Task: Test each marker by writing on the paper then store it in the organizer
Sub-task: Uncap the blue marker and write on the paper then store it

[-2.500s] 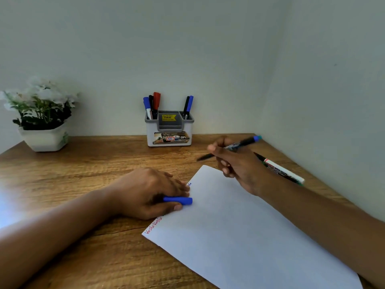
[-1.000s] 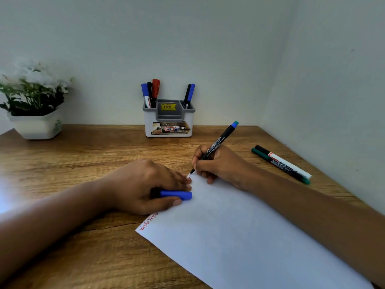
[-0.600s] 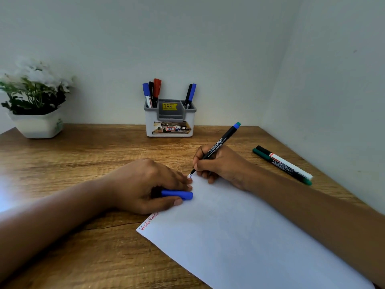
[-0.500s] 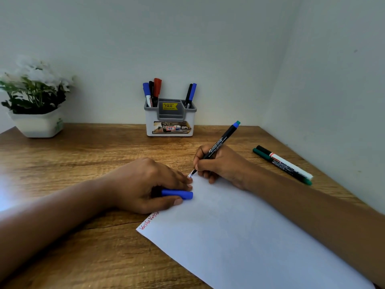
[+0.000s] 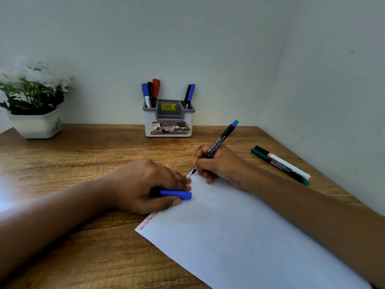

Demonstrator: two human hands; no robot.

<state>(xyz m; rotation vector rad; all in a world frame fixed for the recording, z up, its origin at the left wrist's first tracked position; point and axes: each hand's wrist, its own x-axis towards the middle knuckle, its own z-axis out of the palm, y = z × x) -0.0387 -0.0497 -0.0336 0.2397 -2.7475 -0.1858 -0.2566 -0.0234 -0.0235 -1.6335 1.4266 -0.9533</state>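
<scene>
My right hand (image 5: 220, 165) grips a thin black marker with a blue end (image 5: 218, 142), its tip touching the far corner of the white paper (image 5: 239, 236). Small blue writing shows at the tip. My left hand (image 5: 141, 184) rests on the paper's left edge and holds a blue cap (image 5: 177, 194). Red writing runs along the paper's near-left edge. A grey and white organizer (image 5: 169, 122) stands at the back by the wall, with several markers upright in it.
Two markers, one white-bodied (image 5: 285, 162) and one green (image 5: 279, 165), lie side by side on the wooden desk at the right near the side wall. A white pot with a flowering plant (image 5: 34, 109) stands at the back left.
My right hand came down from above the desk and set the marker tip on the paper's corner. Since then it has barely shifted while writing. My left hand has stayed put.
</scene>
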